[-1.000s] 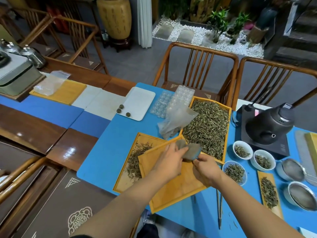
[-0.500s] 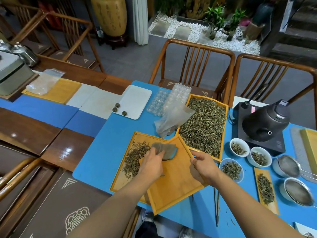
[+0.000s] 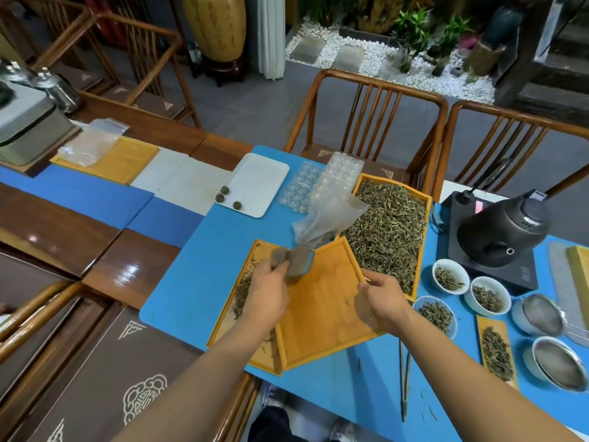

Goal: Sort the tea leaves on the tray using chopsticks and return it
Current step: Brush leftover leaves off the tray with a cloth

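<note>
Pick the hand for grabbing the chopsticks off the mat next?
Right, probably. The chopsticks lie on the blue mat just below the right hand, which only pinches the empty tray edge. The left hand is across the tray, holding a grey brush.

Your left hand carried the grey cloth leftward off the empty bamboo tray, out over the lower tray's tea leaves. Your right hand let go of the cloth and took the empty tray's right edge.
</note>
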